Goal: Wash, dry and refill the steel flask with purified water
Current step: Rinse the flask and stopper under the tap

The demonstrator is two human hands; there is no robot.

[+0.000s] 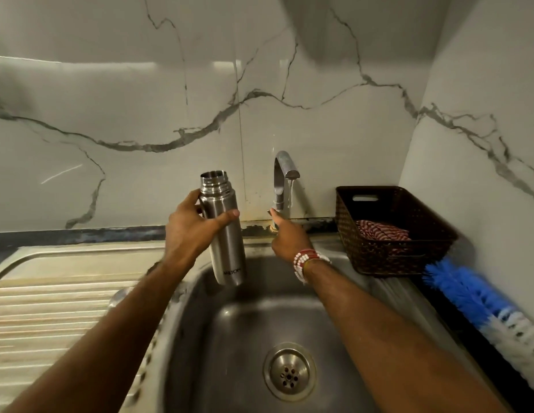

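Head view: left hand (194, 231) grips the steel flask (227, 251) round its upper body, thumb across the front; flask uncapped, near upright, held over the back left of the sink (194, 311), beside the tap (285, 171) and clear of its stream; right hand (286, 238), beaded bracelet (304, 260) at the wrist, fingers curled round the tap's base; thin water runs from the spout. Brown basket (408, 257) at right holds a striped cloth (382, 229); blue brush (468, 290) lies just below it.
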